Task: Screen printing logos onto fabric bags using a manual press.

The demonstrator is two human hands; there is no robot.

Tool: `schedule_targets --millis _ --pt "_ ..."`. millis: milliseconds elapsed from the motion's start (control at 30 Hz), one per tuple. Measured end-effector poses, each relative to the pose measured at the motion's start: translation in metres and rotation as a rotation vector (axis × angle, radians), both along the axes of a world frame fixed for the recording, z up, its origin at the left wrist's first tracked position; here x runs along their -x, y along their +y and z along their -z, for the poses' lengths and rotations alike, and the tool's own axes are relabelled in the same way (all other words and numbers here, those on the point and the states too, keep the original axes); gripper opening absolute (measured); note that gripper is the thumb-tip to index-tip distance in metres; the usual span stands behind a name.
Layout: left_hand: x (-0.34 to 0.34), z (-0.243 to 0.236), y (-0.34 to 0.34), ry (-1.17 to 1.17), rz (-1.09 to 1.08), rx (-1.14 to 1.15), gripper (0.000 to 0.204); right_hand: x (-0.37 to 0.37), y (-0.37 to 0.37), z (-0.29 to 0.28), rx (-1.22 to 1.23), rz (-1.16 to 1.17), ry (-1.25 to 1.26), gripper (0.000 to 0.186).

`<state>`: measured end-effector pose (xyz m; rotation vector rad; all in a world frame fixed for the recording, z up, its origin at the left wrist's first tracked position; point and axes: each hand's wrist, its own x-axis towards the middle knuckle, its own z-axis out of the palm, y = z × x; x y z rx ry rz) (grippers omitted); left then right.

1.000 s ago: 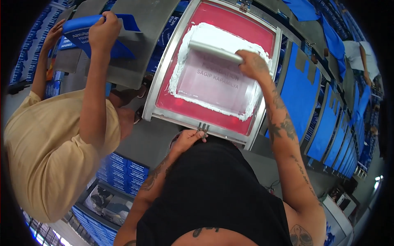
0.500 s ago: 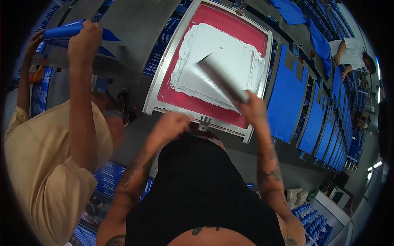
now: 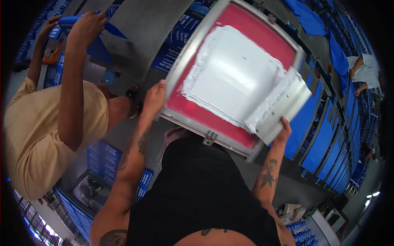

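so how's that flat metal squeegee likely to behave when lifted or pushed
The metal squeegee is probably stiff: its plate shows no obvious sag in the right hand. The edge smeared with white paste is likely slippery. Held near the opposite edge, it may tip toward the paste side.

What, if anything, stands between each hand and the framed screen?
Nothing visible separates the left hand from the framed screen's left edge. The squeegee, held in the right hand, stands between that hand and the white paste.
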<state>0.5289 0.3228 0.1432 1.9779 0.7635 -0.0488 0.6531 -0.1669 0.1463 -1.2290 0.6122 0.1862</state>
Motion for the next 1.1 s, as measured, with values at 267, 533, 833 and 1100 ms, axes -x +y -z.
schedule_targets --millis 267,533,833,1100 --pt "-0.049 -0.006 -0.158 -0.212 0.242 0.352 0.044 0.088 -0.159 -0.133 0.092 0.208 -0.117 0.056" --pt "-0.063 -0.027 -0.179 -0.177 0.374 0.305 0.043 0.133 -0.169 -0.150 0.041 0.244 -0.153 0.059" --pt "-0.022 0.000 -0.054 -0.237 0.064 0.001 0.048 0.022 -0.059 -0.055 0.007 0.025 -0.036 0.048" --pt "-0.006 -0.005 0.026 -0.031 0.009 -0.087 0.051 -0.025 0.051 -0.040 -0.052 -0.197 0.018 0.039"
